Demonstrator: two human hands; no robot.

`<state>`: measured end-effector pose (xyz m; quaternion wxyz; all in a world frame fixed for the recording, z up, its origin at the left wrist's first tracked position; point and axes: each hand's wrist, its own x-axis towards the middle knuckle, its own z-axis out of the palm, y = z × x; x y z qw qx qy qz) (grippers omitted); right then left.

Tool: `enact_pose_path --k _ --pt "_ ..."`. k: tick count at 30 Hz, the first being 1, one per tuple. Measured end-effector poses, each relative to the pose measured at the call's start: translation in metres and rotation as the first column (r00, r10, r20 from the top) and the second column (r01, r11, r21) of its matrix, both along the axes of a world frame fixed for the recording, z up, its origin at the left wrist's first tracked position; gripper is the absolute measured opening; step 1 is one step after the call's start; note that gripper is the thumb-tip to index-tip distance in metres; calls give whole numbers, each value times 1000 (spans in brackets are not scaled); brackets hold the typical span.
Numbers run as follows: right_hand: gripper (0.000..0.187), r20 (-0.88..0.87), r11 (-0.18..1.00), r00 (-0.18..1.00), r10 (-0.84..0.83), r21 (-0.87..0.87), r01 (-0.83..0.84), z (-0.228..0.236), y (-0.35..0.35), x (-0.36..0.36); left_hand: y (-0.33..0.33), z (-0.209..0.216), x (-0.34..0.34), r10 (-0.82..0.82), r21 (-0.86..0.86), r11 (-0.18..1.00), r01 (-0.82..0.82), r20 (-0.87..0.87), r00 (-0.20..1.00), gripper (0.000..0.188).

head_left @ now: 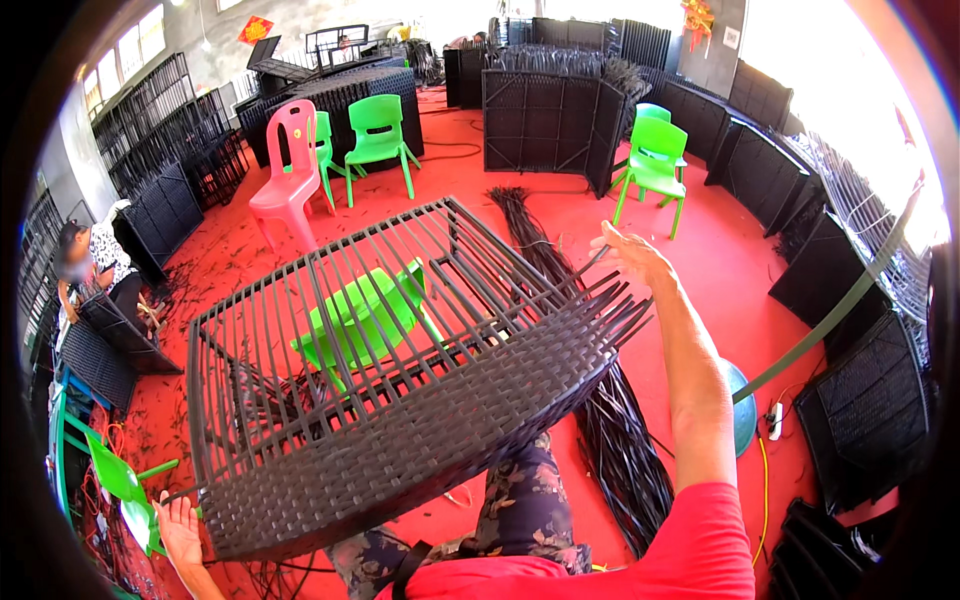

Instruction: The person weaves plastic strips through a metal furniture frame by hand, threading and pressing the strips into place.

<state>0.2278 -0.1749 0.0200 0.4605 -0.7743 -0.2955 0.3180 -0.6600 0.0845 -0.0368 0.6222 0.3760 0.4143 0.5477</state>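
A dark woven furniture panel (400, 455) lies across my lap, its near part woven tight from flat brown-black plastic strips. Beyond the weave, the frame (325, 255) carries bare parallel strips with gaps between them. My right hand (640, 258) is raised off the panel's right end, its fingers pinched on the end of a dark strip (592, 264). Several loose strip ends fan out below that hand. At the panel's near left corner, my left hand (180, 530) has its fingers about the other strip end (180, 494).
A green chair (365, 315) stands beneath the frame. Long black strips (625, 450) lie bundled on the red floor. A pink chair (290, 180) and more green chairs stand beyond. Stacked black panels (550, 125) line the room. Another person (105, 255) sits at far left.
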Motion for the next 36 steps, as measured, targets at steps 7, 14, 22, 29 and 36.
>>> enact_pose_path --k 7,14,22,29,36 --pt "62 -172 992 983 -55 99 73 -10 -5 -9 6 -12 10 54 -26 998 -55 -38 998 40" --pt "40 -75 955 997 -9 296 31 -34 -7 -2 16 -26 0 183 -54 980 -189 -105 977 38" --pt "34 -159 968 986 -42 236 79 -39 -2 -3 14 -17 -16 274 -67 956 -285 -136 952 43" --pt "46 -161 976 986 -42 205 75 -35 1 -7 1 -17 -20 183 -96 976 -198 -145 972 54" --pt "66 -166 981 968 -191 -10 192 0 -4 -32 -3 -9 -1 165 -76 983 -167 -40 986 56"
